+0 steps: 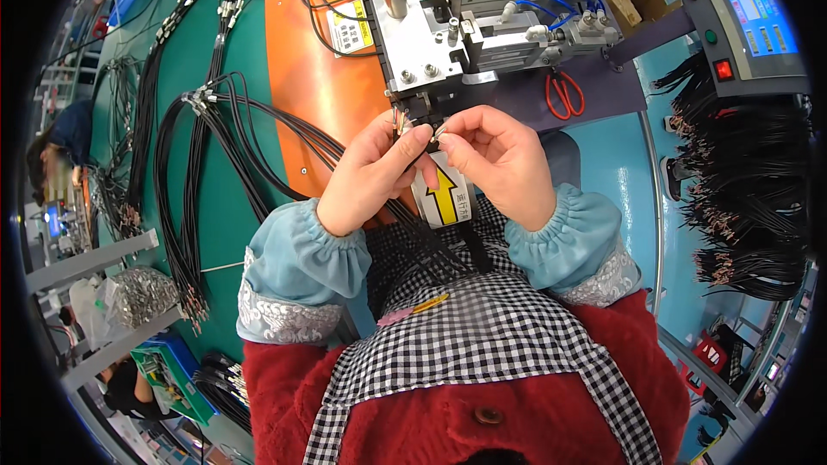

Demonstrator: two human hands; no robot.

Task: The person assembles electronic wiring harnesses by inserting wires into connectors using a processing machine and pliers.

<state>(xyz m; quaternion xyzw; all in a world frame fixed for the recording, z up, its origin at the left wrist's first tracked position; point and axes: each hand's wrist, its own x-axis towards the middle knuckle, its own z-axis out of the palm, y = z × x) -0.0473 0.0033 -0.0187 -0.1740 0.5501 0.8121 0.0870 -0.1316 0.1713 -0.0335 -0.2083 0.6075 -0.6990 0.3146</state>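
Note:
My left hand [366,174] is closed around the ends of several black cables [301,131], whose small metal tips show above its fingers. Thumb and forefinger of my right hand [508,164] pinch a small, thin, silvery tip close to the left thumb; whether it belongs to one of those cables I cannot tell. Both hands meet just in front of the metal machine [424,56], at its near edge. Below them sits a white label with a yellow arrow [443,196]. The cables run from the left, over an orange mat, and hang down past my left hand.
More bundled black cables [185,181] lie on the green table [237,250] at left. Red-handled scissors [564,96] lie right of the machine. A screen panel with buttons [724,52] stands far right, above hanging cable bundles [745,198]. Other people are at the far left.

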